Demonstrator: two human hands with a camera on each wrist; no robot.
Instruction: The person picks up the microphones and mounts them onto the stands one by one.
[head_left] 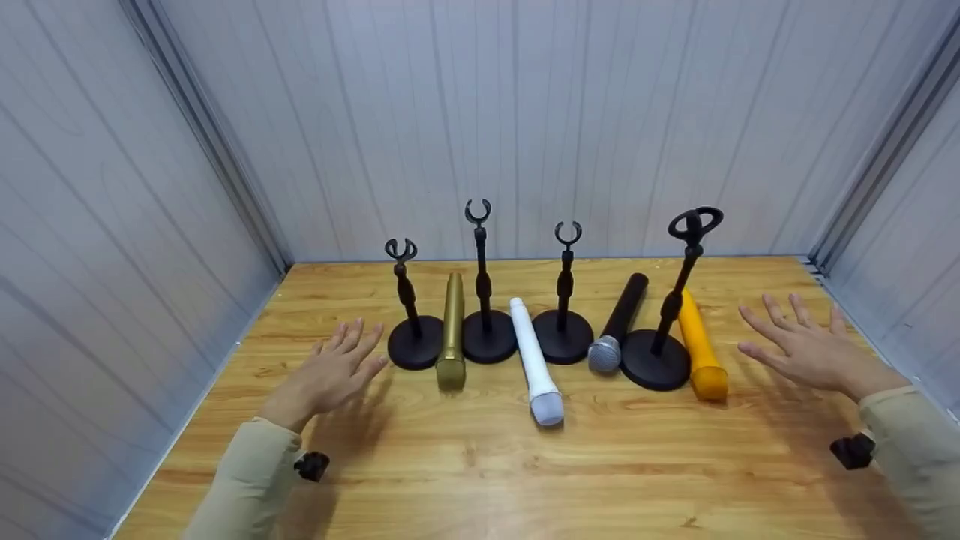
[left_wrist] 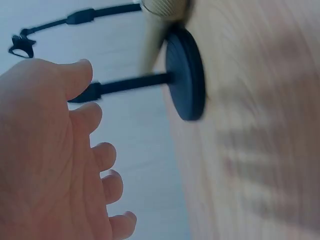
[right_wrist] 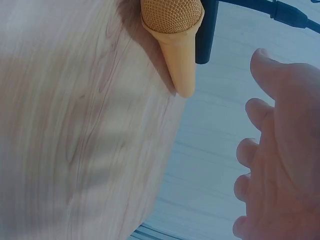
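Note:
My left hand [head_left: 330,375], fingers spread and holding nothing, hovers over the table left of the leftmost black stand [head_left: 416,341]. On the other side my right hand [head_left: 814,349] is likewise spread, to the right of a yellow microphone [head_left: 699,349]. Between the hands lie a gold microphone [head_left: 451,330], a white microphone [head_left: 534,360] and a black microphone [head_left: 620,322] with a silver head. In the left wrist view, the round stand base [left_wrist: 186,74] shows beyond the thumb. The right wrist view has the yellow microphone [right_wrist: 181,55] beside the hand.
Among the microphones stand a tall stand [head_left: 484,289], a shorter one [head_left: 565,289] and one with a closed ring clip [head_left: 667,315]. All rest on a wooden table [head_left: 480,480], with pale panel walls [head_left: 525,127] behind and at both sides.

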